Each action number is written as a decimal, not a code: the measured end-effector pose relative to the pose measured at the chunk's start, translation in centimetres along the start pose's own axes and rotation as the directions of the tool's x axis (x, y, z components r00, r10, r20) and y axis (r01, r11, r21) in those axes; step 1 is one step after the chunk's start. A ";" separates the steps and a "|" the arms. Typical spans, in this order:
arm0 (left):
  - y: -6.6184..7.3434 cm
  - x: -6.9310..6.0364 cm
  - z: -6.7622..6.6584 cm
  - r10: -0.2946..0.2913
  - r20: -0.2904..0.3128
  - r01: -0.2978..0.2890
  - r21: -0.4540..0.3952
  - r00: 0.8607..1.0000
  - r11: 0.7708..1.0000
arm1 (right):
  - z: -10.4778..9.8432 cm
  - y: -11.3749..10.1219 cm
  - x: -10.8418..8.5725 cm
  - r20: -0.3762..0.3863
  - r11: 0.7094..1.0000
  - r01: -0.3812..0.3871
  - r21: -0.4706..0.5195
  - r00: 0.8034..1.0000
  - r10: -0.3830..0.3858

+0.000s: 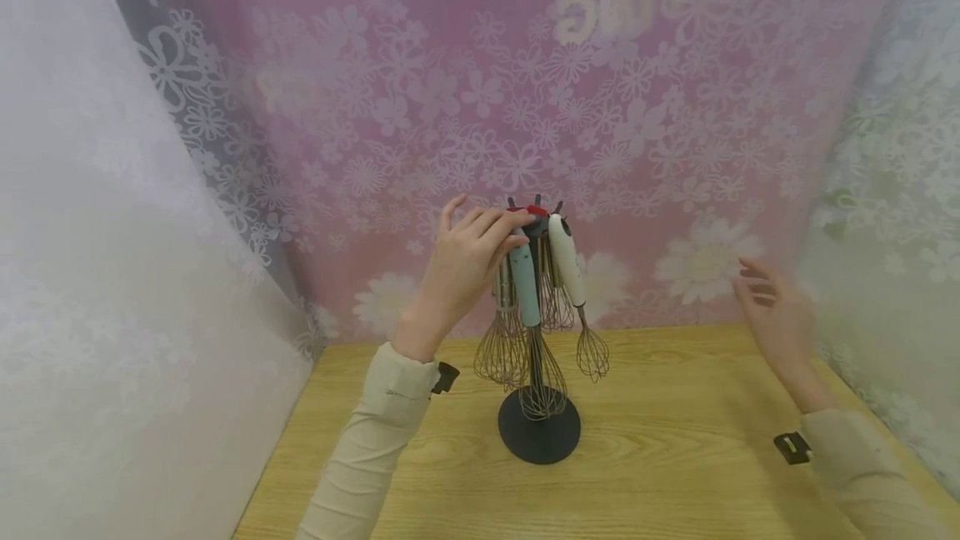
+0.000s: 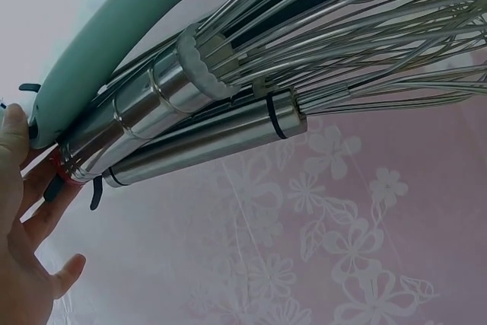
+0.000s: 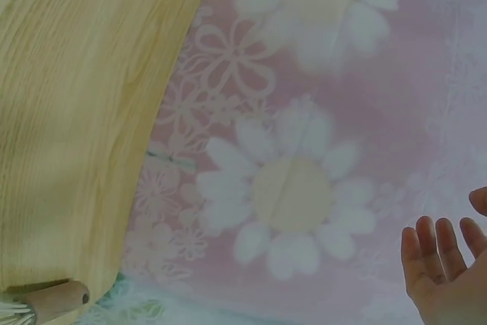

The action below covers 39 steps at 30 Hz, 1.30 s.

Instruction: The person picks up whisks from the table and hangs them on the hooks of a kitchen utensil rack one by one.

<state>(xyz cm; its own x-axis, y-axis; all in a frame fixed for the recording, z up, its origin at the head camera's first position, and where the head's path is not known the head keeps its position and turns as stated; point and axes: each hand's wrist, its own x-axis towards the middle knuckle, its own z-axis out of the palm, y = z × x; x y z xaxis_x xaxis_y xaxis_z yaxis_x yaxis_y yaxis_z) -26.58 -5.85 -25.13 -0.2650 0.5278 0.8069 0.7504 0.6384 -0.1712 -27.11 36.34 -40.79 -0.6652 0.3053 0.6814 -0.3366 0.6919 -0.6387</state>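
A black whisk stand [image 1: 540,444] holds several hanging whisks. My left hand [image 1: 468,261] reaches to its top, thumb and a finger pinching the upper end of the teal-handled whisk [image 1: 527,282]. In the left wrist view the thumb is at the end of the teal handle [image 2: 114,51], with other fingers beside a red-topped steel whisk [image 2: 152,97]. A slimmer steel whisk handle [image 2: 205,138] is close by. The white-handled whisk [image 1: 567,261] hangs on the stand's right. My right hand [image 1: 780,323] is raised off to the right, apart from the stand, fingers loosely bent, holding nothing.
The stand's base rests on a wood-grain table [image 1: 660,440]. Behind rises a pink flowered cloth [image 1: 450,107], with pale cloths [image 1: 150,315] at both sides. In the right wrist view, a wooden-handled whisk [image 3: 57,302] appears at the table's corner.
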 end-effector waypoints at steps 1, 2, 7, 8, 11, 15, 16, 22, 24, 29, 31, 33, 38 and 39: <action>0.0 0.0 0.0 0.000 -0.001 0.000 0.003 1.000 1.000 | -0.1 0.3 0.0 0.005 1.000 -0.006 -0.012 1.000 0.006; 0.0 0.0 0.0 0.000 -0.003 0.000 0.006 1.000 1.000 | -0.3 0.6 0.1 0.011 0.999 -0.010 -0.032 1.000 0.011; 0.0 0.1 0.0 0.001 -0.019 -0.001 0.024 1.000 1.000 | -1.1 1.8 0.2 0.032 0.998 -0.015 -0.057 0.999 0.017; 0.1 0.1 0.0 0.002 -0.025 -0.001 0.026 1.000 1.000 | -1.2 2.2 0.2 0.033 0.998 -0.017 -0.057 0.999 0.018; 0.2 0.1 0.1 0.004 -0.043 -0.003 0.036 0.999 0.999 | -1.7 3.2 0.1 0.046 0.998 -0.025 -0.053 0.999 0.028; 0.3 0.1 0.0 0.003 -0.059 0.000 0.040 0.998 0.999 | -2.4 4.3 -0.2 0.080 0.998 -0.031 -0.053 0.996 0.036; 0.4 0.1 0.0 0.002 -0.061 0.000 0.040 0.998 0.999 | -2.6 4.5 -0.2 0.086 0.998 -0.031 -0.055 0.996 0.036; 0.5 0.1 -0.1 0.005 -0.068 -0.002 0.048 0.998 0.999 | -3.7 6.2 -0.5 0.154 0.993 -0.042 -0.107 0.986 0.058; 0.5 0.1 -0.1 0.006 -0.068 -0.003 0.054 0.998 0.999 | -4.1 6.7 -0.5 0.177 0.990 -0.053 -0.130 0.981 0.076; 0.6 0.1 0.0 0.000 -0.066 0.005 0.064 0.998 0.998 | -4.9 8.0 -0.6 0.192 0.978 -0.071 -0.195 0.975 0.109; 0.6 0.1 0.0 -0.003 -0.068 0.007 0.064 0.998 0.998 | -5.0 8.7 -0.6 0.196 0.973 -0.076 -0.218 0.973 0.120; 0.6 0.1 0.0 -0.004 -0.070 0.008 0.062 0.998 0.998 | -5.2 9.3 -0.8 0.206 0.968 -0.073 -0.242 0.971 0.124; 0.6 0.1 0.1 -0.007 -0.068 0.011 0.057 0.998 0.998 | -5.8 10.9 -1.4 0.259 0.960 -0.014 -0.278 0.962 0.089; 0.6 0.1 0.1 -0.008 -0.067 0.011 0.057 0.998 0.998 | -6.0 11.2 -1.5 0.275 0.960 -0.002 -0.279 0.958 0.082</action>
<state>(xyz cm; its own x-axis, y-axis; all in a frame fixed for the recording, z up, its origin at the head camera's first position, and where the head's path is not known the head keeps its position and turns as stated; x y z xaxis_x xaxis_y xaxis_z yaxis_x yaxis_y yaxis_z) -26.24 -5.36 -25.22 -0.2296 0.4842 0.8443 0.7117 0.6753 -0.1938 -25.87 47.55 -46.82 -0.8480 0.1690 0.5023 -0.1362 0.8464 -0.5148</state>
